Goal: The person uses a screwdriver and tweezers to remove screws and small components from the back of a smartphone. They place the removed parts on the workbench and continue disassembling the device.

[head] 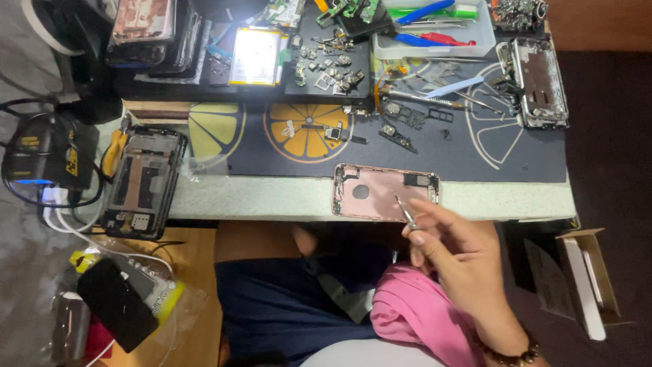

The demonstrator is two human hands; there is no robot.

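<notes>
One hand is in view, the right hand, closed in a pinch around thin metal tweezers whose tips rest over a pink phone housing lying open, face up, at the near edge of the workbench. Just beyond it lies a dark mat printed with citrus slices, strewn with small screws and parts. Farther right sits a bare silver phone frame; at the left edge, a dark phone chassis. A pink cloth lies on the person's lap
</notes>
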